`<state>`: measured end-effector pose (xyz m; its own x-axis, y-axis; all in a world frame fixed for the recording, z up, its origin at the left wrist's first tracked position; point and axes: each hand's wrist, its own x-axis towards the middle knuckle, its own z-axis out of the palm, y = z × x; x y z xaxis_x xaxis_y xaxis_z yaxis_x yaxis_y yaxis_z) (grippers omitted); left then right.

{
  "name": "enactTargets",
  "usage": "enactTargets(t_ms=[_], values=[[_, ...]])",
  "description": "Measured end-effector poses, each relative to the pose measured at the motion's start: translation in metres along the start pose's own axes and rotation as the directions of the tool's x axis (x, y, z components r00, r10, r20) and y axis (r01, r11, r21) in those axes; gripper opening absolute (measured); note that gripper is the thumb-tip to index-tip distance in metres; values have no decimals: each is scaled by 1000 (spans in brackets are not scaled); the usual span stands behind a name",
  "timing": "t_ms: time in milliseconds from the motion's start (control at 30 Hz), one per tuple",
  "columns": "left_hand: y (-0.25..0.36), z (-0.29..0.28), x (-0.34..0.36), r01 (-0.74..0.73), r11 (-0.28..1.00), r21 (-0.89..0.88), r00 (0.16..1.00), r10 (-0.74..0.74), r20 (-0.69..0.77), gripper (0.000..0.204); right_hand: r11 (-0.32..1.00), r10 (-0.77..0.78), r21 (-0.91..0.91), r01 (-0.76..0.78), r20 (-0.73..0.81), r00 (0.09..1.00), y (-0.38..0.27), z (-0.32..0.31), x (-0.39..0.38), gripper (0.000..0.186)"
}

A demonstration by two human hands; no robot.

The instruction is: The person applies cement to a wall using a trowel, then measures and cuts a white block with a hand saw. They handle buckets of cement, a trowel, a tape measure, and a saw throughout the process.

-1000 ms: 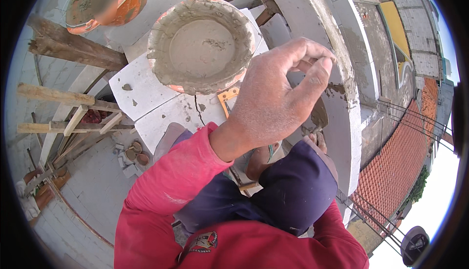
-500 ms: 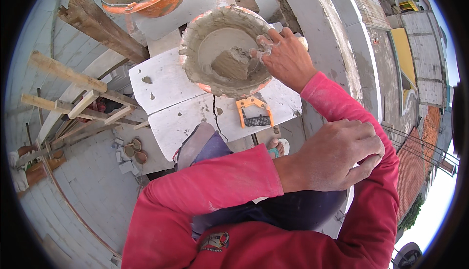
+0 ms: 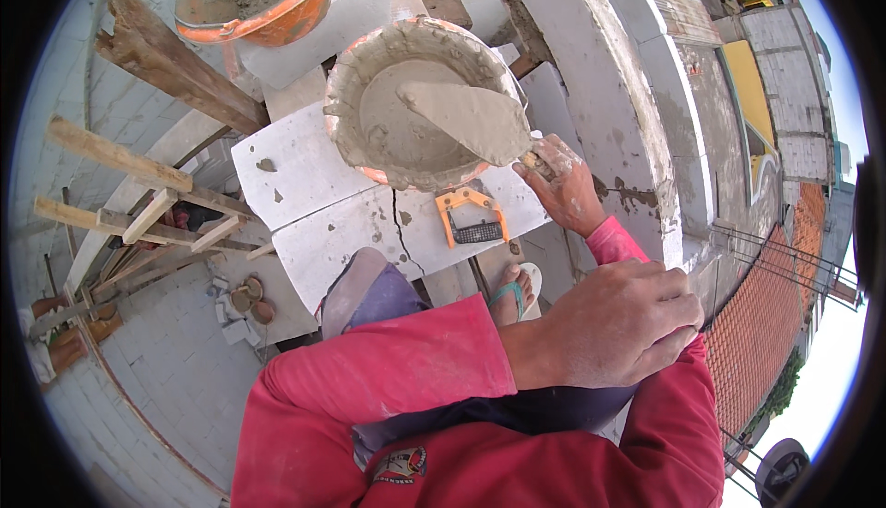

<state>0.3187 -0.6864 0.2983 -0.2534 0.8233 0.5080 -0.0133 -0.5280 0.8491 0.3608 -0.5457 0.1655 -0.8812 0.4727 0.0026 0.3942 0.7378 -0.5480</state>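
Observation:
My right hand (image 3: 565, 185) grips a trowel (image 3: 471, 119) by its short handle, at the right of an orange bucket (image 3: 343, 146) with a mortar-caked rim. The trowel's blade is coated in wet grey mortar and lies over the bucket's opening. Inside, wet mortar (image 3: 392, 107) covers the bottom and walls. My left hand (image 3: 614, 323) is closed with its fingers curled, just in front of my right sleeve; nothing shows in it. Below the bucket, a small orange-framed tool with a black grip (image 3: 472, 217) rests on white blocks (image 3: 328, 240).
A second orange bucket (image 3: 277, 23) with mortar stands at the upper left. Wooden beams (image 3: 120, 153) jut out on the left, above a lower floor. A white block wall (image 3: 600, 74) runs along the right. A crack splits a block near my knee (image 3: 369, 291).
My right hand has moved from the bucket's inner right side to just outside its rim. The trowel blade has come up out of the mortar. My left hand has shifted slightly left and down.

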Motion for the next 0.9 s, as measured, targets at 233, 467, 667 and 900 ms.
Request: enactTargets(t_ms=[233, 467, 667, 900], values=[[-9, 2, -9, 12, 1000, 24, 995, -14, 95, 15, 961, 274, 41, -275, -312, 910, 30, 25, -107, 23], [-24, 0, -18, 100, 992, 70, 970, -113, 213, 20, 871, 444, 1, -491, -430, 786, 69, 24, -169, 25], [-31, 7, -20, 121, 989, 85, 950, -140, 280, 24, 789, 571, 36, -614, -414, 709, 97, 9, -193, 27], [-35, 10, -20, 130, 987, 96, 938, -154, 312, 24, 735, 635, 38, -677, -389, 668, 109, 5, -204, 30]])
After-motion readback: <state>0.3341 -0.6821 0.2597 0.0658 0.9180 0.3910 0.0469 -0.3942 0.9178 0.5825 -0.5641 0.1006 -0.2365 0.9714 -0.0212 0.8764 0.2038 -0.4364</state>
